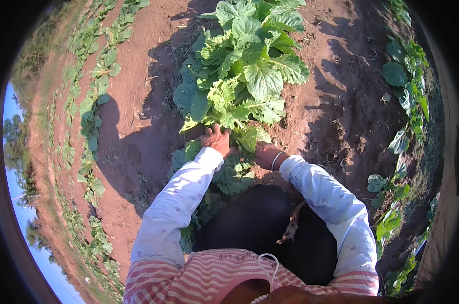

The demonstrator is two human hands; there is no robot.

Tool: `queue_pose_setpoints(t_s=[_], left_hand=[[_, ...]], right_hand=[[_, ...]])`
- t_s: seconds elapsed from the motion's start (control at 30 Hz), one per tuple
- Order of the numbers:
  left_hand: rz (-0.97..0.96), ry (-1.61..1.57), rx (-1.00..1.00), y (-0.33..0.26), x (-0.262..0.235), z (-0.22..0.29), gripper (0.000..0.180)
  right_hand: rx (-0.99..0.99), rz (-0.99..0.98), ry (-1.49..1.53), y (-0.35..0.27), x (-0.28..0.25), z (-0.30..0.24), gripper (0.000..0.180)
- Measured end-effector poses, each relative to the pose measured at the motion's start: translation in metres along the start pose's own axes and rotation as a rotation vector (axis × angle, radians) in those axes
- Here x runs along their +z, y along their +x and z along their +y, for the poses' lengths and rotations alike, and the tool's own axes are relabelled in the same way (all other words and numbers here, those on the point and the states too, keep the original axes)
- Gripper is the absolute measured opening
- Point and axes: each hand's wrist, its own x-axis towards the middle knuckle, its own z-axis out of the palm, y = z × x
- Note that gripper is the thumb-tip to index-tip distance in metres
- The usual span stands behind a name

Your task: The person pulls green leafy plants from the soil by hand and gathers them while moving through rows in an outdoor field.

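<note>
A large leafy green plant (262, 78), like mustard greens, stands in front of me, some of its leaves pitted with holes. My left hand (217, 142) is at its near base, fingers bent down among the stalks; what they close on is hidden. To the right, my right hand (268, 155), with a pale bangle at the wrist, reaches in low beside a yellowish-green leaf (248, 139). That leaf and shadow cover its fingertips. Darker lower leaves (233, 177) spread between my forearms, close to my knees.
Reddish-brown soil (335, 81) lies either side of the plant, with my shadow (133, 157) on the left. Rows of smaller plants (92, 121) run along the left. Another row (409, 96) lines the right. My dark-clad knees (249, 218) are bent just behind the plant.
</note>
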Motion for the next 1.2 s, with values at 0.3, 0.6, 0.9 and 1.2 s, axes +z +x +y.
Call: queue_pose_setpoints(t_s=[0.3,0.6,0.9,1.2], left_hand=[[0.277,-0.117,0.204,0.035,0.03,-0.019,0.042],[0.441,-0.4,0.345,-0.03,0.012,0.04,0.034],[0.423,-0.878,0.719,-0.029,0.023,0.078,0.05],[0.5,-1.604,-0.393,0.065,0.051,-0.017,0.026]], right_hand=[[0.056,0.281,0.428,-0.02,-0.011,-0.001,0.037],[0.343,0.264,1.264,-0.04,0.028,0.036,0.03],[0.431,0.66,1.916,-0.083,-0.004,0.076,0.029],[0.32,0.813,1.581,-0.124,-0.013,0.12,0.041]])
